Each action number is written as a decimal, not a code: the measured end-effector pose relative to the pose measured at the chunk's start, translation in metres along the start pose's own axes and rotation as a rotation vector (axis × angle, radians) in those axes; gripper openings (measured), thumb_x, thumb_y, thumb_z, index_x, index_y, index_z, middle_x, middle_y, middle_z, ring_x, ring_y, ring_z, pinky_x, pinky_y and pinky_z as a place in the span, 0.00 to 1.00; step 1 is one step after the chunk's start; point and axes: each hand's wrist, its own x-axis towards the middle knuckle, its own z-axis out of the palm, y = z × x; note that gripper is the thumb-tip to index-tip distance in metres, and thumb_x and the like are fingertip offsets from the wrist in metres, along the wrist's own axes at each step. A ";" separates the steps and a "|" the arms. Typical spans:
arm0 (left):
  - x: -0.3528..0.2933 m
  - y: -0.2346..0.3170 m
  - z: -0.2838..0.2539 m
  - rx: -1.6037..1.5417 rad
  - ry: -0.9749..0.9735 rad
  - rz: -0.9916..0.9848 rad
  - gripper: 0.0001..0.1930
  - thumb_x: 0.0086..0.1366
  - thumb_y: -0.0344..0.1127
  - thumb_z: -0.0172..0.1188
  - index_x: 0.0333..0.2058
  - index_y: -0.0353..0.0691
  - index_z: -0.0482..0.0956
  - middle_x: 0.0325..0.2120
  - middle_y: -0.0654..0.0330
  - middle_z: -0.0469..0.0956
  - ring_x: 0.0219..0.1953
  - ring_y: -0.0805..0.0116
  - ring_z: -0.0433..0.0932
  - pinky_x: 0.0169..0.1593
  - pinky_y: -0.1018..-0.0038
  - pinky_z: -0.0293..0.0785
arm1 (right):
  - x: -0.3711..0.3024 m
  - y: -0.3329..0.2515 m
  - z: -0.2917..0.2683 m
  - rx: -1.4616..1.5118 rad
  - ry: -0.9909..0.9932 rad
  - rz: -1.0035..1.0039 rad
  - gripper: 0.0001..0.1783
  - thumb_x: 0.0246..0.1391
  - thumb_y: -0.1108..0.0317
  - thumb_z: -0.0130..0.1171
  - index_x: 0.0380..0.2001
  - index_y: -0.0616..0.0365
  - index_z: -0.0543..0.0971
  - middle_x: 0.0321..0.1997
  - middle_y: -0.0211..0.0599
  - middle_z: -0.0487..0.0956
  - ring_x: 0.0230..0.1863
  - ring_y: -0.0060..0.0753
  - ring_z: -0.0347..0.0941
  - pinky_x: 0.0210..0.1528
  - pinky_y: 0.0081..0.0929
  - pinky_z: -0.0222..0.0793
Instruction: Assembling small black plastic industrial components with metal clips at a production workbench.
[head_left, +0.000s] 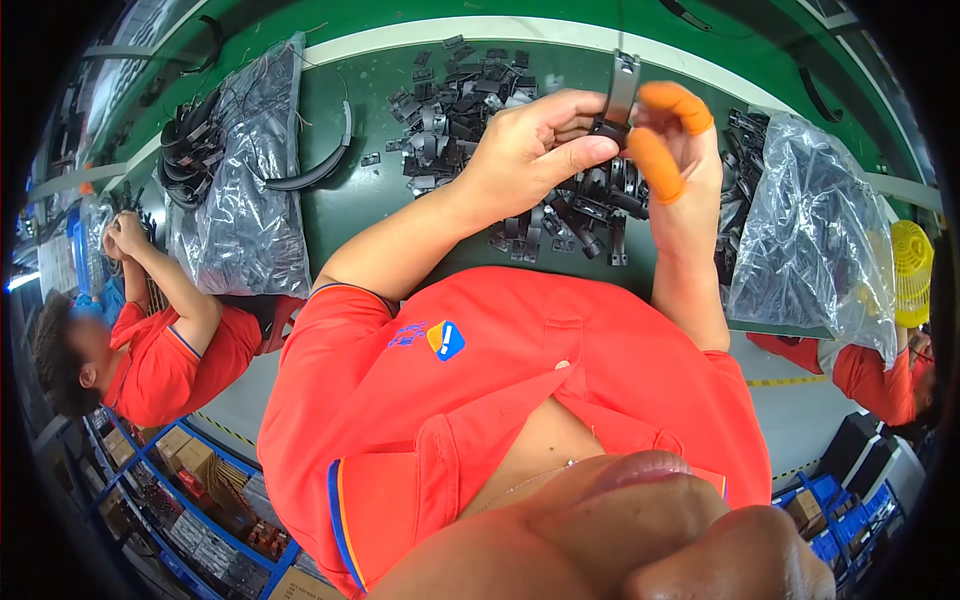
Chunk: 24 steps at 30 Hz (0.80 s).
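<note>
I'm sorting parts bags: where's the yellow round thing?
In the head view, the yellow round thing sits at the far right edge, just right of the clear bag on the green table.

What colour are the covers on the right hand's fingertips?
Orange. The finger covers on the right hand show best in the head view.

A single wide fisheye view looks steeply down from the person's head, so close that the chin and orange shirt (520, 380) fill the frame from centre to 6 o'clock. It faces forward across the green worktop (370, 190), which curves along the rim from 10 to 2 o'clock, with the left hand (535, 150) and right hand (680, 150) raised near 12 o'clock. Straight edges bow outward, and neighbouring workers sit squeezed in at 9 and 3 o'clock.
</note>
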 end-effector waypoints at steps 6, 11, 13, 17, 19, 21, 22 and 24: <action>-0.005 -0.005 0.005 0.101 -0.058 -0.053 0.19 0.64 0.32 0.53 0.52 0.30 0.65 0.44 0.59 0.71 0.47 0.74 0.70 0.51 0.77 0.67 | -0.001 -0.006 0.004 0.000 -0.133 0.105 0.13 0.54 0.75 0.54 0.43 0.64 0.76 0.46 0.36 0.75 0.43 0.25 0.72 0.46 0.20 0.67; -0.011 -0.020 0.023 0.054 0.095 0.097 0.16 0.66 0.38 0.51 0.47 0.33 0.66 0.37 0.61 0.72 0.38 0.78 0.70 0.42 0.79 0.68 | -0.005 0.002 0.003 -0.136 -0.107 -0.062 0.13 0.53 0.76 0.55 0.43 0.65 0.77 0.44 0.38 0.77 0.43 0.27 0.73 0.46 0.22 0.68; -0.014 -0.023 0.027 0.017 0.138 0.120 0.14 0.67 0.37 0.48 0.46 0.34 0.66 0.36 0.62 0.71 0.38 0.78 0.68 0.41 0.79 0.66 | -0.006 0.001 0.005 -0.149 -0.141 -0.087 0.13 0.55 0.75 0.52 0.44 0.66 0.76 0.44 0.39 0.78 0.44 0.25 0.72 0.47 0.22 0.68; -0.013 -0.024 0.028 0.003 0.159 0.187 0.13 0.67 0.37 0.47 0.45 0.34 0.66 0.35 0.62 0.71 0.38 0.77 0.69 0.42 0.78 0.66 | -0.011 0.002 0.011 -0.154 -0.134 -0.117 0.13 0.55 0.74 0.52 0.44 0.65 0.76 0.44 0.38 0.77 0.42 0.22 0.72 0.43 0.17 0.68; -0.014 -0.027 0.029 0.088 0.197 0.225 0.13 0.67 0.38 0.47 0.44 0.34 0.67 0.33 0.61 0.71 0.36 0.77 0.69 0.41 0.79 0.67 | -0.014 0.001 0.014 -0.151 -0.089 -0.070 0.12 0.55 0.72 0.53 0.42 0.65 0.76 0.45 0.38 0.77 0.39 0.19 0.72 0.39 0.11 0.66; -0.015 -0.023 0.026 0.131 0.176 0.211 0.13 0.68 0.39 0.47 0.43 0.34 0.68 0.32 0.61 0.71 0.35 0.77 0.70 0.40 0.79 0.67 | -0.019 0.002 0.015 -0.136 -0.066 -0.026 0.12 0.56 0.71 0.53 0.43 0.65 0.76 0.45 0.37 0.77 0.37 0.18 0.72 0.36 0.09 0.65; -0.015 -0.022 0.025 0.173 0.156 0.199 0.14 0.68 0.39 0.47 0.42 0.33 0.68 0.31 0.60 0.72 0.34 0.77 0.70 0.39 0.79 0.68 | -0.021 0.003 0.015 -0.121 -0.045 0.018 0.12 0.56 0.71 0.53 0.43 0.64 0.76 0.46 0.37 0.77 0.35 0.16 0.72 0.34 0.07 0.64; -0.014 -0.026 0.022 0.101 0.141 0.176 0.14 0.68 0.40 0.47 0.42 0.33 0.68 0.31 0.61 0.72 0.34 0.77 0.71 0.39 0.79 0.69 | -0.021 0.004 0.016 -0.090 -0.065 0.045 0.13 0.55 0.71 0.54 0.44 0.64 0.74 0.47 0.38 0.76 0.37 0.18 0.72 0.37 0.09 0.65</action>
